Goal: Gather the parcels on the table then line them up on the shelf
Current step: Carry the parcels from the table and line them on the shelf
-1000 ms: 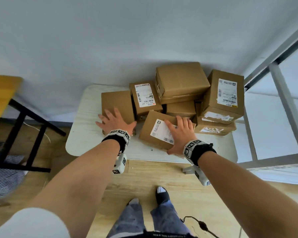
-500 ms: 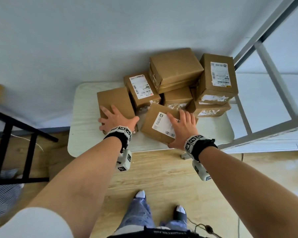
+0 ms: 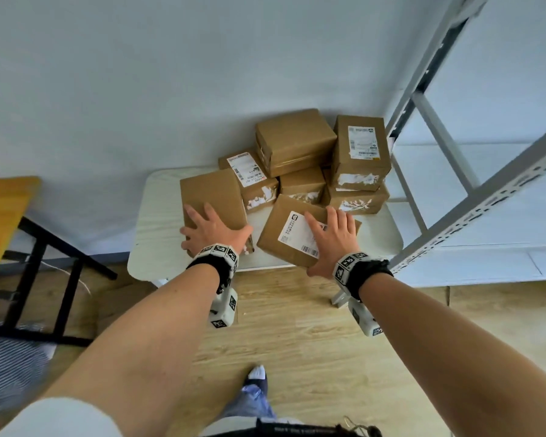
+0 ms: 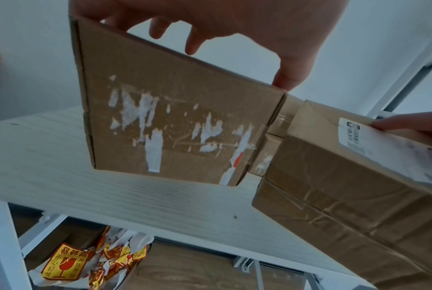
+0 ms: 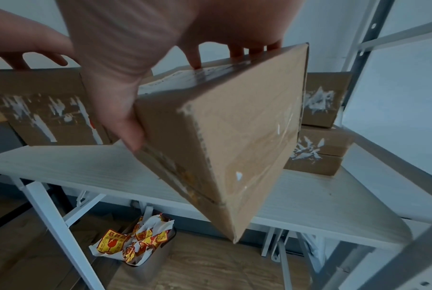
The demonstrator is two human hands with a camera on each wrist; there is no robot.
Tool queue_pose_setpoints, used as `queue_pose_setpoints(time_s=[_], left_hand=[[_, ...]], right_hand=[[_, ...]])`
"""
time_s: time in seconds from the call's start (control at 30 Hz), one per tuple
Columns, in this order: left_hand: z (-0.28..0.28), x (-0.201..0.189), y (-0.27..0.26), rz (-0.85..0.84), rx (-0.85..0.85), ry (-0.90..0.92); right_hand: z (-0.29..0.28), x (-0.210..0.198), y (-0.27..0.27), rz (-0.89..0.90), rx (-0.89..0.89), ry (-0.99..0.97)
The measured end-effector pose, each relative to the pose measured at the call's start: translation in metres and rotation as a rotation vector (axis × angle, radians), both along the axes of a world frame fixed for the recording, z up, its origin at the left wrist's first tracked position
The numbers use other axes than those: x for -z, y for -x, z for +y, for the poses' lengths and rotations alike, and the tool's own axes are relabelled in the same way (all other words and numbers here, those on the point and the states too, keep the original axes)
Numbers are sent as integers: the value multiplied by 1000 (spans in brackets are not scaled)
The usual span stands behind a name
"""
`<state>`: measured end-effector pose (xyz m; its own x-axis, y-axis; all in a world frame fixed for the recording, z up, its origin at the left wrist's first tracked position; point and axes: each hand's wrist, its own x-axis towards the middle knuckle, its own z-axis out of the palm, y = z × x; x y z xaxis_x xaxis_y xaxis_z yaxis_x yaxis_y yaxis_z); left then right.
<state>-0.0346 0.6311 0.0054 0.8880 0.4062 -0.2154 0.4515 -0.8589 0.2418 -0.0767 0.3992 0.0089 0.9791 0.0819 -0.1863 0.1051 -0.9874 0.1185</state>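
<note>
Several brown cardboard parcels sit on a small white table (image 3: 158,222) against the wall. My left hand (image 3: 215,228) grips a plain parcel (image 3: 215,197) from above, fingers spread over its top and thumb at its right corner (image 4: 284,82). My right hand (image 3: 331,234) grips a parcel with a white label (image 3: 293,238), fingers on top and thumb down its near side (image 5: 133,135). That labelled parcel (image 5: 234,137) is tilted, one corner hanging past the table's front edge. The plain parcel (image 4: 172,127) stands upright, close over the tabletop.
More parcels are stacked (image 3: 297,140) at the back right of the table. A grey metal shelf rack (image 3: 486,200) stands at the right. Under the table is a bin of red-and-yellow stickers (image 5: 140,243). A black-framed wooden table (image 3: 4,209) stands at the left.
Both hands keep their parcels. The labelled parcel has tilted and come toward the table's front edge, and the plain parcel has drawn nearer to me.
</note>
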Motion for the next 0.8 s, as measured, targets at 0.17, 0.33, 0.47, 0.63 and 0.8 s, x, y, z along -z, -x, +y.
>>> queue_pose_setpoints(time_s=[0.17,0.33,0.47,0.63,0.8], left_hand=[[-39,-16,50,-57,-1,-21],[-85,-27,108,-73,45,-43],[-126,-28,156,-41,112,-59],[-184,-24,209,-18,246,-75],[-252,-23,248,-13,419,-114]], right_hand=[[-40,-12,47,-47,-8,-1],[-76,-18,99,-89,-7,4],[-113,-20,149,-87,17,19],[-171,-20,215,-88,139,-1],[-231,-20,275,-79,271,15]])
